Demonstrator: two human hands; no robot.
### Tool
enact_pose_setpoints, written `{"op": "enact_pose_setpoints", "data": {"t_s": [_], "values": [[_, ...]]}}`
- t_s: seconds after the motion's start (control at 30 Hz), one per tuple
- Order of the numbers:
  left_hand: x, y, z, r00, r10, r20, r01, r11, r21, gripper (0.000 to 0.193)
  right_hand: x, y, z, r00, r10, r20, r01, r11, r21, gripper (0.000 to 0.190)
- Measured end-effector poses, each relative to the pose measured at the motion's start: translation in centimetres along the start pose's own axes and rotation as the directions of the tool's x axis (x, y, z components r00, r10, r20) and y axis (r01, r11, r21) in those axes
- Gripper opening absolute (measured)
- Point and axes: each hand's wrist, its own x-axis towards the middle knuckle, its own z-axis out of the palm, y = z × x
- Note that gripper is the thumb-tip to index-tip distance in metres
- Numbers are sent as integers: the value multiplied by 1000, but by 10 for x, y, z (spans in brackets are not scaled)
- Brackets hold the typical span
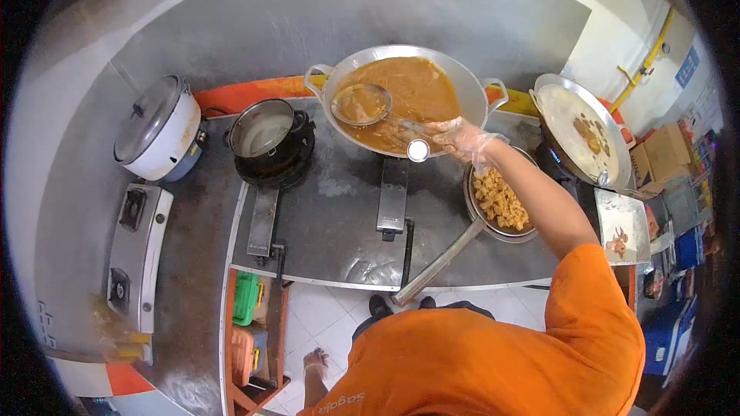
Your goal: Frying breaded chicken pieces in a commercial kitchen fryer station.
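My right hand (459, 137), in a clear plastic glove, grips the handle of a round mesh strainer (362, 105) over a large metal wok (474, 89). Brown liquid (413, 78) fills much of the wok, with the strainer's basket over its left part. A pale round disc (418, 151) shows at the near rim; what it belongs to is unclear. Below my right forearm, golden fried pieces (500, 202) lie in a second, long-handled strainer (425, 271) set on a bowl. My left hand (316, 363), also gloved, hangs low beside my body, loosely curled with nothing visible in it.
A dark pot (266, 136) and a lidded rice cooker (159, 130) stand left, near a two-burner gas stove (139, 254). At right are another wok (555, 107) with pieces in pale liquid, a metal tray (627, 208) and cardboard boxes (662, 156). The counter's front edge (358, 285) runs before me.
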Motion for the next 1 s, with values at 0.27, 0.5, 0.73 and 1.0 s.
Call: {"op": "enact_pose_setpoints", "data": {"t_s": [0.27, 0.5, 0.73, 1.0], "values": [[1, 42, 28, 1000, -3, -7, 3, 999, 43, 21, 7, -16, -34, 982, -107, -156, 98, 993, -63, 32], [-4, 40, 36, 996, -31, -89, 36, 998, 50, 16, 26, -23, -111, 874, -431, -224, 46, 532, -846, 28], [-5, 32, 24, 1000, 19, 6, -20, 965, 260, 14, -3, -18, -149, 867, -447, -220, -220, 53, -974, 15], [20, -11, -1, 982, 180, 57, -186, 872, 454, 16, -35, -12, -75, 992, -119, 53, 49, -39, -998, 17]]}}
